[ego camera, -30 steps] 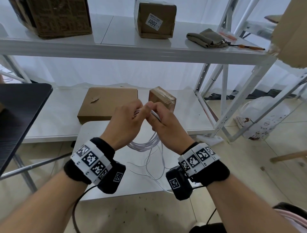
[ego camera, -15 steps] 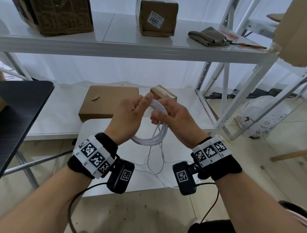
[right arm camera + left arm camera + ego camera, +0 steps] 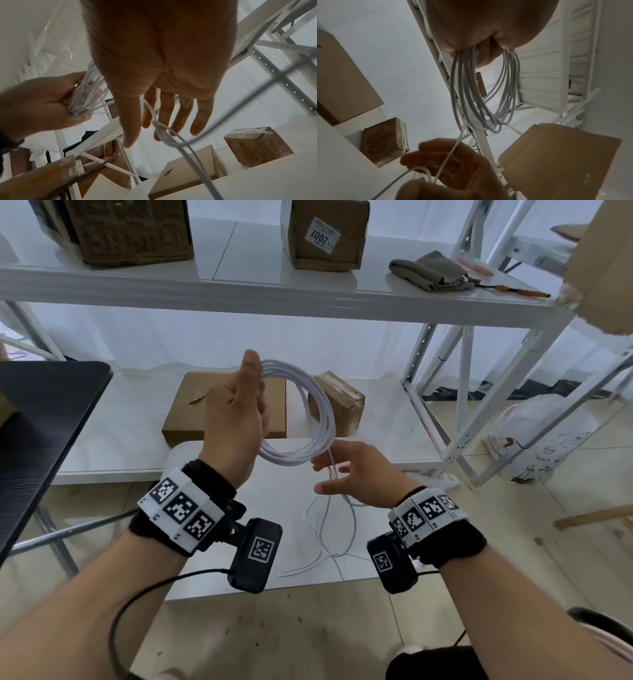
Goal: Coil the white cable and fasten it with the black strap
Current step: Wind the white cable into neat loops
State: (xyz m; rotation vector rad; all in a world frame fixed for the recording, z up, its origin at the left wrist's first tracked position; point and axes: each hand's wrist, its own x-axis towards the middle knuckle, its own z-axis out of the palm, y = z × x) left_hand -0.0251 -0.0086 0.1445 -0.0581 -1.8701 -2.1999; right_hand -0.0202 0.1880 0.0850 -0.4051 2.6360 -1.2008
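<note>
My left hand (image 3: 248, 402) is raised and grips the top left of a coil of white cable (image 3: 308, 419) made of several loops, thumb pointing up. The left wrist view has the coil (image 3: 481, 94) hanging from that fist. My right hand (image 3: 330, 474) is lower and to the right, just under the coil, with its fingers (image 3: 181, 116) straight and spread. The loose strand (image 3: 159, 127) runs across them and trails down onto the white table (image 3: 219, 542), where the slack cable (image 3: 325, 539) lies in loose curves. No black strap is visible in any view.
A flat cardboard box (image 3: 185, 412) and a small taped box (image 3: 346, 402) sit on the low white shelf behind the coil. An upper shelf (image 3: 239, 289) holds more boxes. A black tabletop (image 3: 41, 419) is at the left, rack uprights (image 3: 459, 392) and a plastic bag (image 3: 534, 440) at the right.
The hands have come apart. My left hand has lifted the coil higher. My right hand has let go of the coil, dropped below it and opened along the loose strand.
</note>
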